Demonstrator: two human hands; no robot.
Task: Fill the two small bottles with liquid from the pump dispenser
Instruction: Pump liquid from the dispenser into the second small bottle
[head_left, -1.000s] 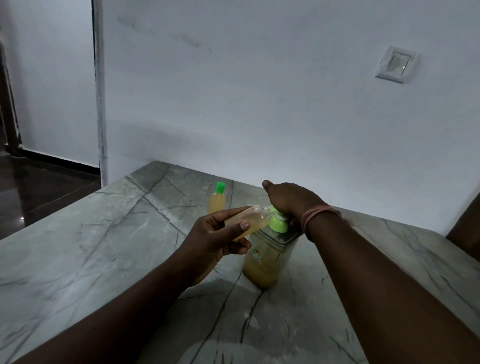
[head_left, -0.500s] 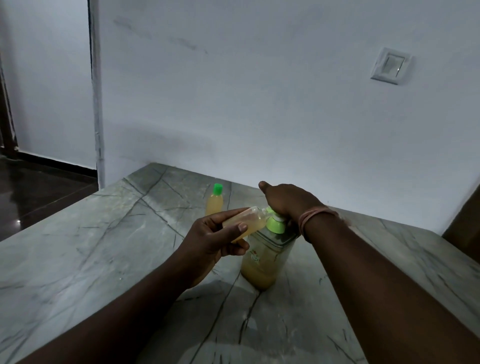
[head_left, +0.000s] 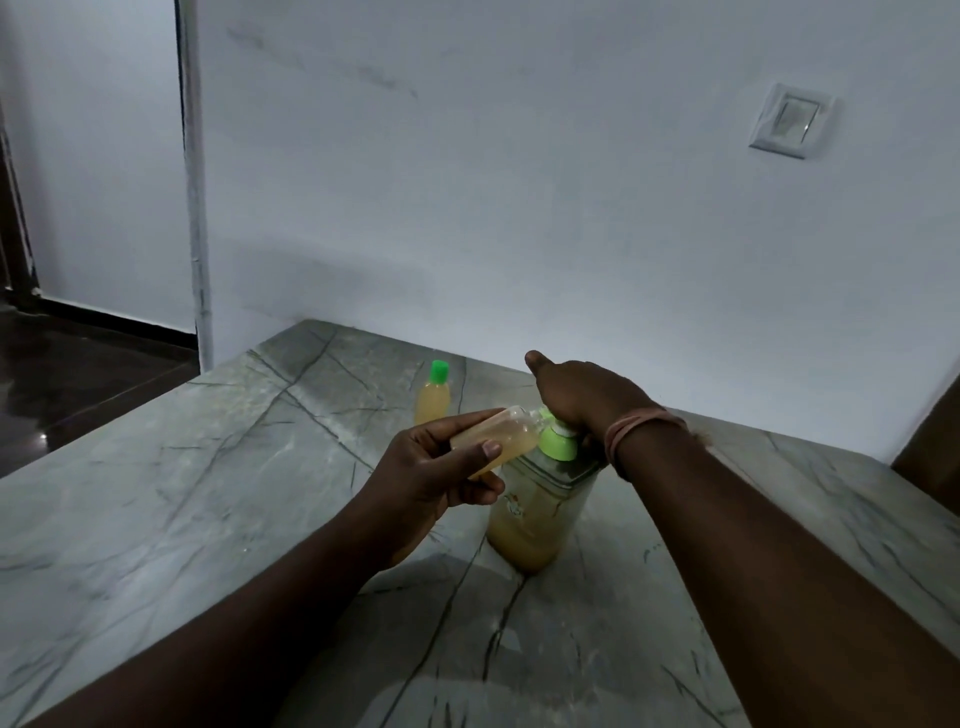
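Where grey veined marble table (head_left: 156, 519) ends, white wall (head_left: 519, 182) rises.

A grey marble table (head_left: 156, 519) with dark veins fills the lower view, its far edge pushed up against a pale, bluish-white wall (head_left: 519, 208). High on that wall, above the table's right part, sits a white light switch (head_left: 789, 122). Left of the table the wall ends at a corner edge (head_left: 195, 208), and past it dark glossy floor (head_left: 78, 384) meets a black skirting strip (head_left: 119, 319). Light is dim and cool.
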